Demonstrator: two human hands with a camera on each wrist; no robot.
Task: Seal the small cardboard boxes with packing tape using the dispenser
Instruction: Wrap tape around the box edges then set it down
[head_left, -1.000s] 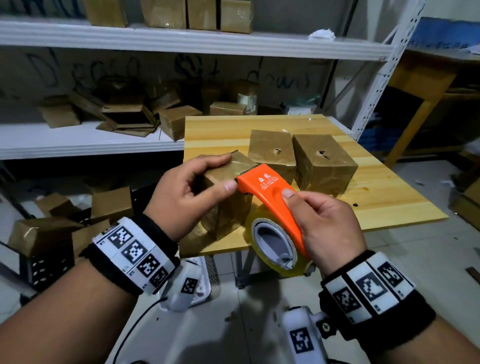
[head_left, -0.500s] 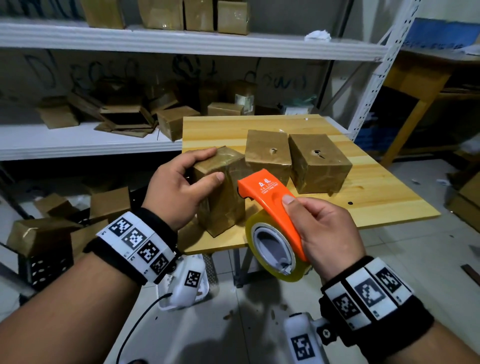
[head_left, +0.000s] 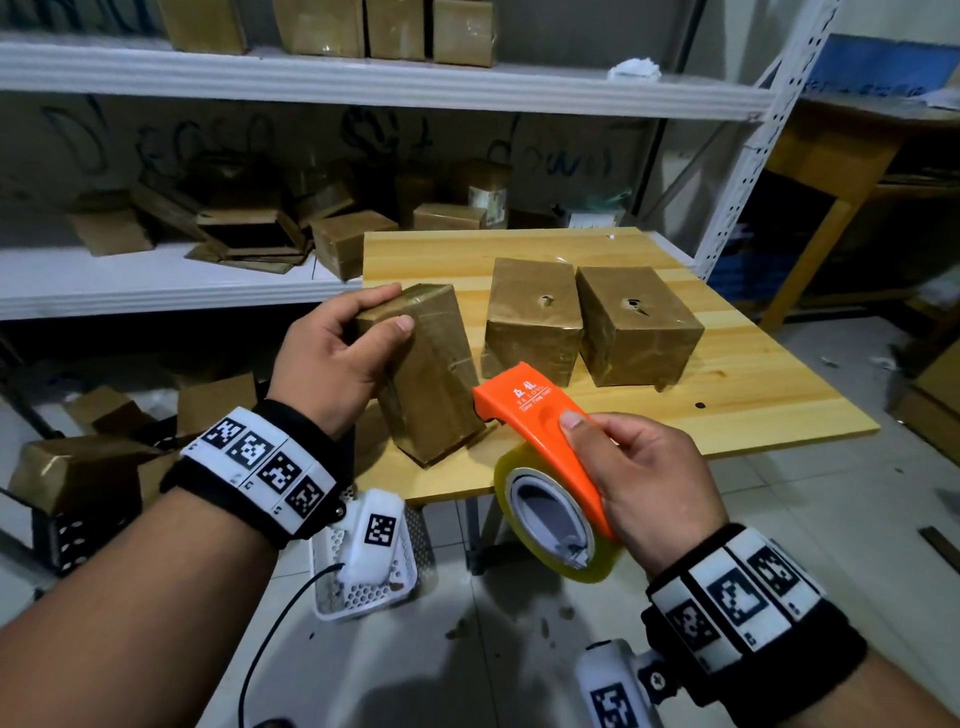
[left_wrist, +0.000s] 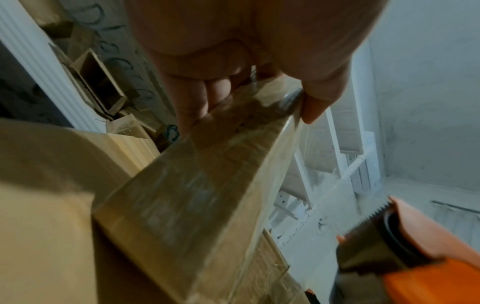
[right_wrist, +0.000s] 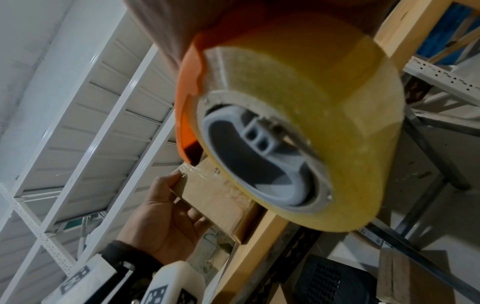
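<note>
My left hand (head_left: 332, 358) grips a small taped cardboard box (head_left: 431, 379), tilted on end at the front left of the wooden table (head_left: 727, 395). The thumb lies across its top face and the fingers wrap its far side, as the left wrist view shows on the box (left_wrist: 197, 185). My right hand (head_left: 644, 478) holds the orange tape dispenser (head_left: 540, 421) with its yellowish tape roll (head_left: 550, 519) hanging below. The dispenser's front edge sits just right of the box, slightly apart. In the right wrist view the roll (right_wrist: 298, 115) fills the frame above the box (right_wrist: 215, 197).
Two more taped boxes (head_left: 535, 317) (head_left: 636, 325) stand side by side mid-table. White metal shelves (head_left: 156, 280) behind hold several boxes and flattened cardboard. A white perforated basket (head_left: 363, 592) and loose boxes (head_left: 78, 467) lie on the floor at left.
The dispenser has come off the box's top and drawn back toward me and to the right. My left hand has turned the box more upright and set it further left.
</note>
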